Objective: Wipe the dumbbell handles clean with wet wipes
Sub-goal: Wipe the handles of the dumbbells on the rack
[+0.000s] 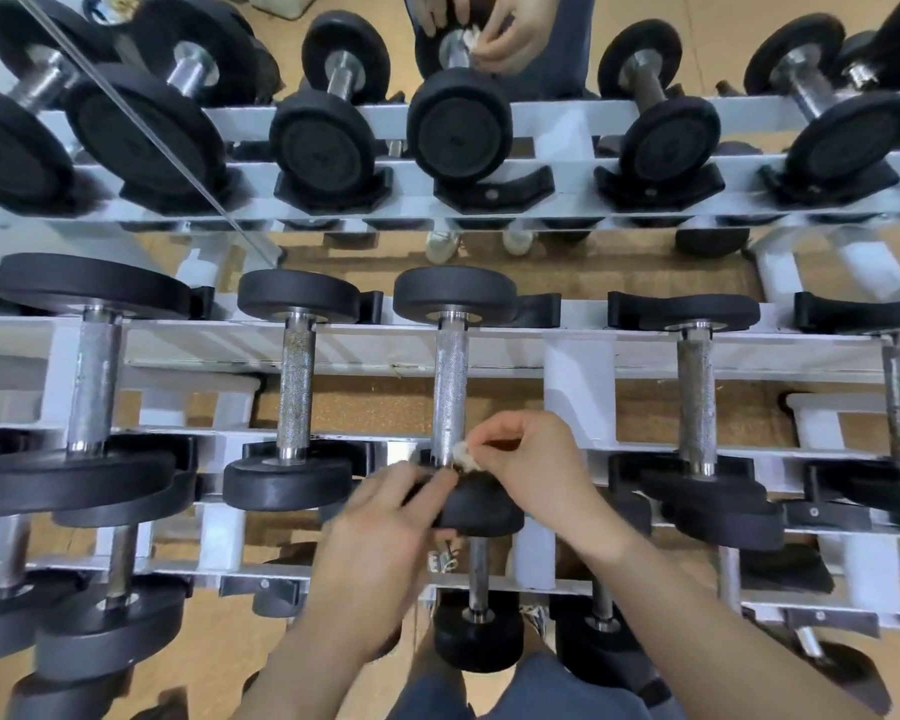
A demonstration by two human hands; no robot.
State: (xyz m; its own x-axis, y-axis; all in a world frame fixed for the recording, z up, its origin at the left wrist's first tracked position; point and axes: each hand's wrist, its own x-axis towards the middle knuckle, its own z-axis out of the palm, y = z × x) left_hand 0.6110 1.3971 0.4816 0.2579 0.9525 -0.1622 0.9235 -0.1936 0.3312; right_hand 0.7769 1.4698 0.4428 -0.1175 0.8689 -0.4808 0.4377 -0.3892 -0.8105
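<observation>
Head view: centre dumbbell [453, 296] lying across white rack [333, 350], knurled handle [450, 387] bare.
Wet wipe [463, 456]: crumpled, at near end of that handle.
Right hand [531, 459]: fingers [489, 441] pinching the wipe.
Left hand [385, 532]: fingers [427, 483] curled over near weight head, blurred.
Risk: wad snagging on knurling, slipping from pinch; dumbbell rolling if steadying grip loosens.

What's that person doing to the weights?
A person is cleaning one dumbbell on the rack. The right hand pinches a small white wipe against the near end of its metal handle. The left hand holds the dumbbell's near black end. The other dumbbells sit in their places on the rack.
</observation>
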